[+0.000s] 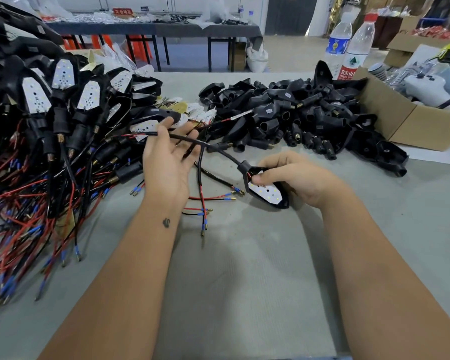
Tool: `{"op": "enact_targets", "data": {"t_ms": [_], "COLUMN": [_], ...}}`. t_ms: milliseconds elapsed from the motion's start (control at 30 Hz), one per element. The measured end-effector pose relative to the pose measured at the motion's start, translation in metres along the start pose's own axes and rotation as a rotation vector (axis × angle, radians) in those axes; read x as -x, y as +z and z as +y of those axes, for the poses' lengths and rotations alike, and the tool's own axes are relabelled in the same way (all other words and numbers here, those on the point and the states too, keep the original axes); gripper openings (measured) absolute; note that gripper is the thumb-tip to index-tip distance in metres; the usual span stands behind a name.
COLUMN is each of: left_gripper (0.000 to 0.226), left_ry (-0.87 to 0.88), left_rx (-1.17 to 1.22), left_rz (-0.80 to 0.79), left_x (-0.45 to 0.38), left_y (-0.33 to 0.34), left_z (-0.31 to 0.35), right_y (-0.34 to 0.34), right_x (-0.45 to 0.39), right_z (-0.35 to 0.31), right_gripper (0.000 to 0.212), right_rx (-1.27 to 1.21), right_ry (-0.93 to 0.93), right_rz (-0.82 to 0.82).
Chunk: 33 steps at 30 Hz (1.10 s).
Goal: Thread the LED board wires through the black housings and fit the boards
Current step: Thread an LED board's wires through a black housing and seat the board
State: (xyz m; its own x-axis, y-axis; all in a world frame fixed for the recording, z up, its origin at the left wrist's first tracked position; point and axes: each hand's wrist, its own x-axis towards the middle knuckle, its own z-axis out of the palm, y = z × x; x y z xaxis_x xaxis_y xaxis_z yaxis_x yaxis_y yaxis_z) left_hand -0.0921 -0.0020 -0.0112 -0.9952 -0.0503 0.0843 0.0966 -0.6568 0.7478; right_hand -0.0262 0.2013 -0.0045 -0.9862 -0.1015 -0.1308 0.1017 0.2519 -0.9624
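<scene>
My right hand [294, 178] grips a black housing [269, 201] just above the table, thumb pressing on the white LED board [266, 193] seated in it. A black sleeved wire [218, 149] runs from the housing's stem up and left across my left hand [166, 157]. That hand is palm up with its fingers spread, and the wire lies over the fingers. A second sleeved cable [200, 172] hangs down from near the left hand, ending in red and black leads with blue-collared terminals [204, 222].
A big heap of finished housings with boards and red-black wires [50, 126] fills the left. Loose LED boards [192, 110] lie behind my left hand. A pile of empty black housings [296, 113] sits at centre right, beside a cardboard box [400, 120] and two water bottles [348, 48].
</scene>
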Motion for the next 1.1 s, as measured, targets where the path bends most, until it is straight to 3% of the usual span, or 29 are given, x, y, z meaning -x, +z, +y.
{"op": "enact_targets", "data": {"t_ms": [167,567,733,900,967,1100], "left_gripper": [0.035,0.028,0.031,0.032,0.033,0.034], "left_ry": [-0.047,-0.136,-0.136,-0.125,-0.125,-0.132], "left_rx": [-0.080,-0.152,-0.561,-0.676,-0.684,-0.738], "left_rz": [0.144,-0.154,-0.197,-0.276,-0.284,-0.333], "left_x": [-0.001,0.011,0.011,0.009,0.009,0.009], "left_y": [-0.002,0.015,0.015,0.011,0.012,0.012], "left_z": [-0.004,-0.021,-0.033,-0.039,-0.039,-0.040], "right_y": [-0.006,0.004,0.011,0.016,0.018,0.025], "right_x": [0.003,0.005,0.003,0.002,0.003,-0.012], "right_z": [0.001,-0.005,-0.010,-0.013,-0.014,-0.009], "right_gripper": [0.010,0.005,0.015,0.014,0.013,0.026], "right_rx": [-0.010,0.225,0.298,0.330,0.273,0.166], "right_ry": [0.048,0.024,0.032,0.041,0.031,-0.062], "right_rz": [-0.029,-0.189,-0.230,-0.283,-0.238,0.180]}}
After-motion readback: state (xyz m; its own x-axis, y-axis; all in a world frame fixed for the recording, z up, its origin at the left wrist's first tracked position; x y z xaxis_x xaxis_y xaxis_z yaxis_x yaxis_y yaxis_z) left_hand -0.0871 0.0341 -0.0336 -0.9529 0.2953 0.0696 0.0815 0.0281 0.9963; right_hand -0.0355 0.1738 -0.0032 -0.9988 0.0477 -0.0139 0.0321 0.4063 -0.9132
